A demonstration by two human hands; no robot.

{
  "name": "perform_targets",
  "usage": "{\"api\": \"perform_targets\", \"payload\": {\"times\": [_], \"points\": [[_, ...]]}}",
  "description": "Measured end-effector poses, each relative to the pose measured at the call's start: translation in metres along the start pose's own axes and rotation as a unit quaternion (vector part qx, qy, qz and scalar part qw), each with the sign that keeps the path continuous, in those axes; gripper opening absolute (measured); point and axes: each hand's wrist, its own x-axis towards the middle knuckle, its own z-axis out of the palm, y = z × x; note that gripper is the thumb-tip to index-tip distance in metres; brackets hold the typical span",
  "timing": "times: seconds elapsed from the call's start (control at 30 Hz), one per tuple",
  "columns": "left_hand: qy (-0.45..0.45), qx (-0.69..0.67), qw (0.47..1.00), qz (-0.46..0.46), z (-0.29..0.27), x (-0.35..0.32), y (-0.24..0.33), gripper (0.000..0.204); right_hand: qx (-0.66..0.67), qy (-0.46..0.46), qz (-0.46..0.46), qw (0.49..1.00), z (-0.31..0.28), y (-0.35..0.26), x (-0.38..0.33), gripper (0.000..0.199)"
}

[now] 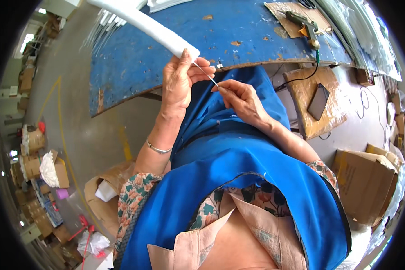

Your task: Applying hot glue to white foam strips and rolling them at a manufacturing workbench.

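One pink collar (184, 249) faces one blue table (252, 45). At its edge, the left hand (176, 85) grips one white roll (147, 21); the right hand (244, 101) pinches one thin rod (206, 74). Atop: one glue gun (307, 28).

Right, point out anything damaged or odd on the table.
The blue table looks damaged: brown patches, one to the right of the white roll, break its surface where paint seems chipped away. Nothing else clearly stands out.

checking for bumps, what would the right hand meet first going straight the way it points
Likely the left hand, up and left of the right hand in the picture; depth is hard to judge.
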Motion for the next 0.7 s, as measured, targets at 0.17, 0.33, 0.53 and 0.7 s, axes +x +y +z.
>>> {"api": "perform_targets", "payload": {"times": [0.17,0.33,0.53,0.7], "points": [[-0.009,0.007,1.000,-0.016,-0.003,0.003,-0.001,0.033,0.003,0.024,-0.018,1.000,0.005,0.006,-0.001,0.018],[0.006,-0.002,0.999,-0.050,-0.002,0.007,-0.003,0.033,0.004,0.049,-0.023,0.999,0.007,0.006,-0.003,0.018],[0.006,-0.012,0.995,-0.100,-0.006,0.014,-0.006,0.034,0.046,0.032,-0.004,0.998,0.007,0.007,-0.004,0.018],[-0.001,0.006,0.995,-0.099,-0.005,0.016,-0.007,0.042,0.051,0.039,0.032,0.997,0.003,0.002,-0.002,0.020]]}}
